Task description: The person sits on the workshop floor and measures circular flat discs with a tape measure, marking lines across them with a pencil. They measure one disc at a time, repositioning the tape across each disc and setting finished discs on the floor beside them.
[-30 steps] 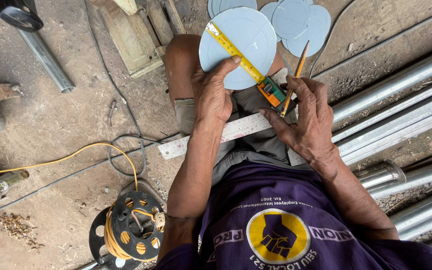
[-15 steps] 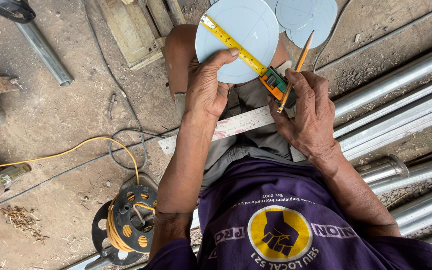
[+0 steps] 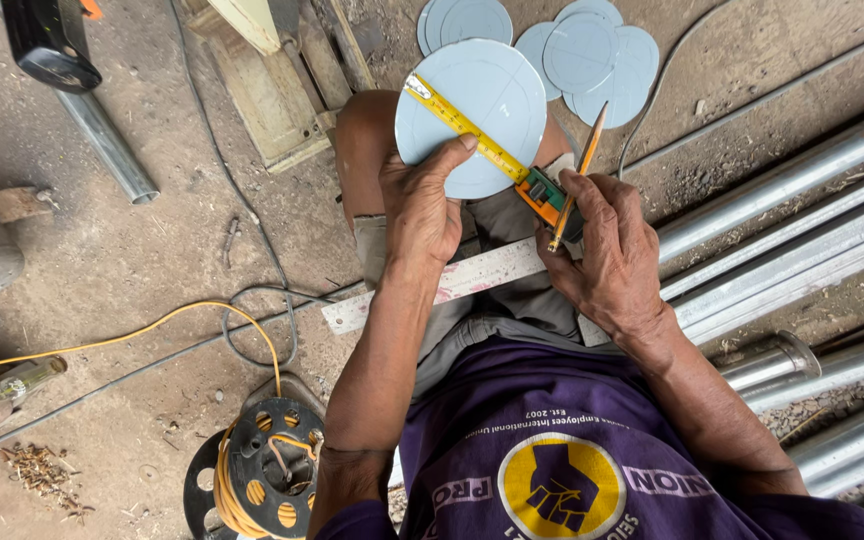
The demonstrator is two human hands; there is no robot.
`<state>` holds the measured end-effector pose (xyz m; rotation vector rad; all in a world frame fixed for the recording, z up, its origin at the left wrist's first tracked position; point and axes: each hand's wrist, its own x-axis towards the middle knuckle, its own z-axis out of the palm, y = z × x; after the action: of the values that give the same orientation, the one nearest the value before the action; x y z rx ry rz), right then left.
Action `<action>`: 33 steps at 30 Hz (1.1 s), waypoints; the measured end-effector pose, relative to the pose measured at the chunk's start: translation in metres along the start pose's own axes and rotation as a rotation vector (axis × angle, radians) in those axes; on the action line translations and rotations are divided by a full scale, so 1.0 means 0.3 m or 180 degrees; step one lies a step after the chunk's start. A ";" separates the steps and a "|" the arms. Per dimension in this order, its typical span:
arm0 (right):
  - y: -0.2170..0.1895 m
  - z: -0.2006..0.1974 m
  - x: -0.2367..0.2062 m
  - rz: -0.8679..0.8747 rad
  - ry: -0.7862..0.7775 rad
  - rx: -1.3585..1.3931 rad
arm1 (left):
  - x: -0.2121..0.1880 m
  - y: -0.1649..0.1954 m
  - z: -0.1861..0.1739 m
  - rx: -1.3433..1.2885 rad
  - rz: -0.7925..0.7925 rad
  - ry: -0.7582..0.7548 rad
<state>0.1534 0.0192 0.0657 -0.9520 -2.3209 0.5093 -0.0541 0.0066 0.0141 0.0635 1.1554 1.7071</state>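
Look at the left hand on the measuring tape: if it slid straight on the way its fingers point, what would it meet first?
The left hand already lies on the pale blue disc; past its far rim it would probably meet the smaller blue discs on the ground, though depth is unclear.

Around you: a dusty concrete floor point(image 3: 152, 260) strewn with workshop clutter.

At your left you have a black cable reel point(image 3: 270, 468) wound with yellow cord point(image 3: 122, 338), and wood shavings point(image 3: 42, 472) beyond it; galvanised pipes point(image 3: 802, 240) lie bundled at your right, spare grey discs point(image 3: 592, 50) sit ahead (overlapping one another), a single short pipe point(image 3: 107, 145) up left.
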 end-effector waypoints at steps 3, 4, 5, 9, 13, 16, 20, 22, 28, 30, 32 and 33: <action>-0.001 0.002 -0.002 0.0014 0.0008 0.0016 | 0.003 -0.010 0.000 -0.0002 0.0172 -0.0065; -0.002 0.003 -0.002 0.0024 0.0016 -0.0002 | 0.005 -0.013 0.000 0.0016 0.0193 -0.0062; -0.002 0.005 -0.003 0.0039 0.0022 -0.0020 | 0.007 -0.016 -0.001 0.0035 0.0210 -0.0058; -0.002 0.010 -0.002 0.0067 0.0040 -0.0015 | 0.008 -0.031 -0.003 0.0010 0.0416 -0.0168; -0.004 -0.001 -0.006 0.0113 -0.0020 0.0067 | 0.005 -0.044 -0.002 0.0199 0.0736 -0.0138; 0.004 -0.025 -0.003 0.0042 0.0194 0.0143 | 0.007 -0.042 -0.004 0.0330 0.0757 -0.0164; 0.014 -0.046 0.035 -0.0010 0.0443 0.0412 | -0.003 -0.042 -0.001 0.0337 0.0759 -0.0253; 0.014 -0.057 0.071 -0.0137 0.0388 0.0429 | -0.010 -0.041 0.005 0.0351 0.0812 -0.0268; -0.024 -0.066 0.180 -0.0782 0.0187 0.0139 | -0.049 -0.023 0.026 0.0684 0.1124 -0.0475; -0.033 -0.066 0.200 -0.0819 0.0097 0.0083 | -0.059 -0.008 0.028 0.0839 0.1176 -0.0625; -0.027 -0.067 0.213 -0.0847 0.0044 0.0111 | -0.062 0.001 0.034 0.0851 0.1132 -0.0588; -0.023 -0.067 0.215 -0.0857 0.0017 0.0125 | -0.063 0.004 0.035 0.0858 0.1107 -0.0569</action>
<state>0.1251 0.0639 0.1081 -0.6081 -2.3769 0.4375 -0.0404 -0.0009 0.0291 0.6025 1.2853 1.7883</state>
